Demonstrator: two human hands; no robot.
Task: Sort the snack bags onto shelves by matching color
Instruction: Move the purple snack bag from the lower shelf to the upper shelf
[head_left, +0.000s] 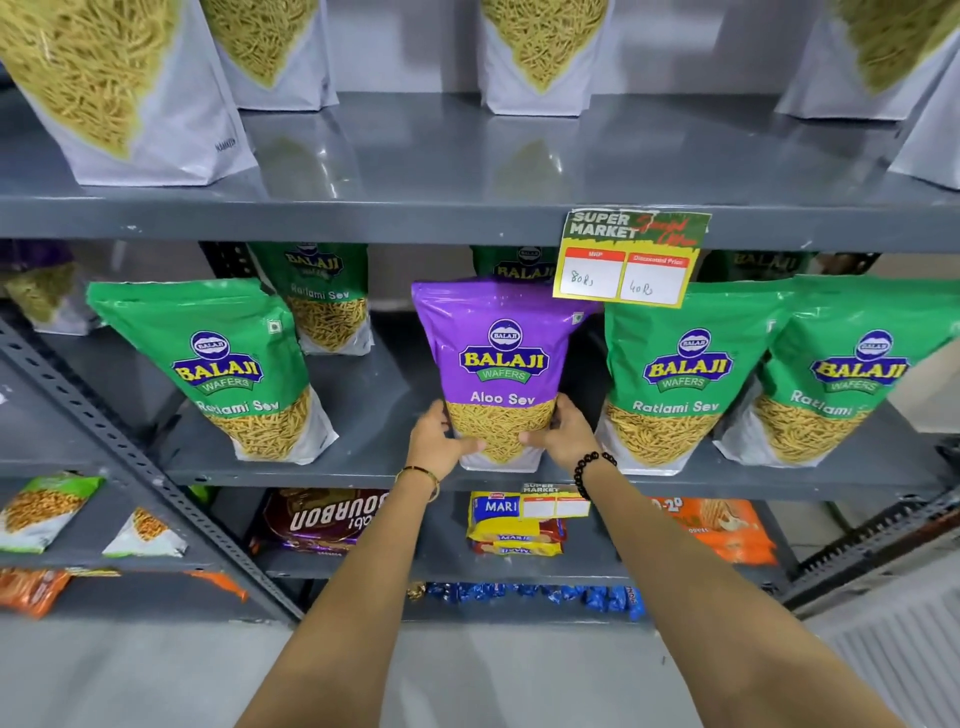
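A purple Aloo Sev bag (501, 358) stands upright on the middle grey shelf (332, 475), between green Ratlami Sev bags. My left hand (439, 441) grips its lower left side and my right hand (563, 434) grips its lower right side. One green bag (223, 364) leans at the left, two more green bags (680, 374) (836, 374) stand at the right, and further green ones (322, 296) sit behind. On the top shelf (467, 208) stand several white-bottomed bags (119, 88), their tops cut off by the frame.
A yellow price tag (631, 257) hangs from the top shelf's edge just above the purple bag. Lower shelves hold a brown Bourbon pack (322, 519), yellow Marie packs (514, 522), orange packs (722, 527) and blue wrappers (545, 595). A second rack adjoins at the left.
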